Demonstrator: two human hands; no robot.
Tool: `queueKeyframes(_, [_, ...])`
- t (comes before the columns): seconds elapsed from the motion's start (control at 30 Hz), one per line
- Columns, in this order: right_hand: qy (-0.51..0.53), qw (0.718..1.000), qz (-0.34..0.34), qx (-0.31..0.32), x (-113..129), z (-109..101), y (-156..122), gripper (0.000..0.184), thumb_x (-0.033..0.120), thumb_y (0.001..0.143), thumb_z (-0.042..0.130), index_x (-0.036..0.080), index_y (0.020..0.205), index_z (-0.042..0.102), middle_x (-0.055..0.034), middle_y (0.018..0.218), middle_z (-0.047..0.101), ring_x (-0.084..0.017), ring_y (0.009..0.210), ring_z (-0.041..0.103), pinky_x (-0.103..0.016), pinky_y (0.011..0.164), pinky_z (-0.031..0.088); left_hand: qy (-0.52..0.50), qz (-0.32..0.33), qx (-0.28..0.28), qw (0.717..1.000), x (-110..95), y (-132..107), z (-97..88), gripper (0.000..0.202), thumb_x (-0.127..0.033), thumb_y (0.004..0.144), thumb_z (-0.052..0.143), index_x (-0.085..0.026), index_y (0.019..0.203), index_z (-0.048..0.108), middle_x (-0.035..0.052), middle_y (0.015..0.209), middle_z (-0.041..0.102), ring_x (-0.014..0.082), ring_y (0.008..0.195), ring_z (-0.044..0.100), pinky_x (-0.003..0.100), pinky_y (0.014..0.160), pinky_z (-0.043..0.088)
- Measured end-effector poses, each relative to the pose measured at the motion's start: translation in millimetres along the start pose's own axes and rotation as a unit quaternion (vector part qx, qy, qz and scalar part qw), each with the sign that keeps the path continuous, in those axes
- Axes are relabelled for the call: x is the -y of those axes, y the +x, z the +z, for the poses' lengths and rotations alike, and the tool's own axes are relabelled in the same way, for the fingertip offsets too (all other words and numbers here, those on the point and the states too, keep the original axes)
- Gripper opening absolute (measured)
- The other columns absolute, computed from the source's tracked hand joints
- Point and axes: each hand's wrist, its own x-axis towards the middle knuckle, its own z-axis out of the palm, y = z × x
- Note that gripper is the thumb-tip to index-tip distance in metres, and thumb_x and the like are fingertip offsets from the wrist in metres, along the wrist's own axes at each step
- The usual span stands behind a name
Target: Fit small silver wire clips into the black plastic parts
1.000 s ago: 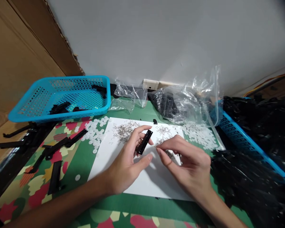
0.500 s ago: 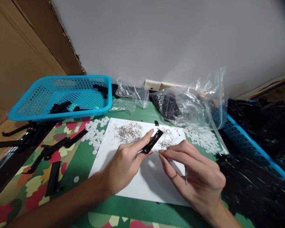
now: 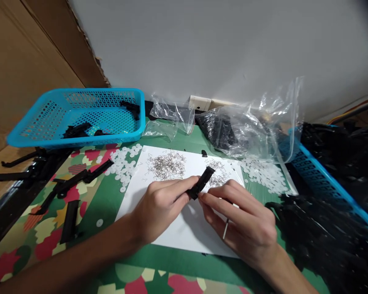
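Note:
My left hand (image 3: pixel 161 206) pinches a short black plastic bar (image 3: pixel 202 181) above a white sheet of paper (image 3: pixel 187 228). My right hand (image 3: pixel 242 222) has its fingertips closed against the near end of that bar, and a thin metal pin (image 3: pixel 225 228) is tucked under its fingers. Whether something small sits between its fingertips cannot be seen. Behind the hands, heaps of small metal springs (image 3: pixel 167 165) lie on the paper. White plastic washers (image 3: pixel 122 163) are scattered to the left and more washers (image 3: pixel 263 171) to the right.
A blue basket (image 3: pixel 76 116) with a few black parts stands at the back left. Loose black bars (image 3: pixel 70 185) lie on the patterned mat. Clear plastic bags (image 3: pixel 248 126) sit at the back. A blue tray (image 3: pixel 322 179) and a big pile of black parts (image 3: pixel 331 237) fill the right.
My hands have come together: the right fingertips now meet the near end of the black bar, which has tilted and shifted slightly right. The view has moved a little.

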Motion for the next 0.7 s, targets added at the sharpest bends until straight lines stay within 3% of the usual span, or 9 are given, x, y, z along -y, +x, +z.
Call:
queueKeyframes(0.27, [0.012, 1.000, 0.013, 0.016, 2.9, -6.4, -0.1, 0.044, -0.008, 0.087, 0.069, 0.017, 0.123, 0.070, -0.0089, 0.097, 0.071, -0.019, 0.081, 0.060, -0.035, 0.067, 0.050, -0.022, -0.040, 0.038, 0.998, -7.2, 2.1, -3.5, 0.042, 0.000, 0.093, 0.058, -0.024, 0.122, 0.077, 0.0042, 0.112, 0.082, 0.0184, 0.088, 0.079, 0.026, 0.081, 0.063])
queueKeyframes(0.4, [0.020, 0.999, 0.027, 0.024, 2.5, -7.3, -2.1, 0.043, -0.007, 0.088, 0.069, 0.018, 0.124, 0.072, -0.0072, 0.094, 0.070, -0.018, 0.080, 0.058, -0.035, 0.068, 0.050, -0.031, -0.036, 0.026, 0.999, -7.0, 1.3, -1.9, 0.042, 0.001, 0.092, 0.056, -0.023, 0.121, 0.076, 0.0033, 0.106, 0.082, 0.0156, 0.081, 0.076, 0.023, 0.074, 0.061])
queueKeyframes(0.57, [-0.011, 1.000, -0.024, 0.011, 1.5, -4.1, -6.2, 0.047, -0.014, 0.086, 0.066, 0.011, 0.126, 0.073, -0.0104, 0.095, 0.069, -0.017, 0.078, 0.052, -0.034, 0.065, 0.045, -0.049, 0.012, 0.011, 0.999, -5.7, 0.5, -0.3, 0.045, 0.004, 0.091, 0.054, -0.019, 0.125, 0.074, 0.0038, 0.102, 0.081, 0.0136, 0.077, 0.074, 0.022, 0.074, 0.061])
queueKeyframes(0.7, [-0.041, 0.998, -0.051, 0.010, -2.1, -2.5, -11.0, 0.054, -0.016, 0.085, 0.063, 0.007, 0.133, 0.071, -0.0151, 0.102, 0.069, -0.020, 0.083, 0.052, -0.035, 0.066, 0.044, -0.051, -0.002, 0.013, 0.999, -5.4, 0.2, 0.0, 0.048, 0.005, 0.090, 0.054, -0.020, 0.126, 0.074, 0.0039, 0.103, 0.081, 0.0135, 0.077, 0.075, 0.021, 0.071, 0.061])
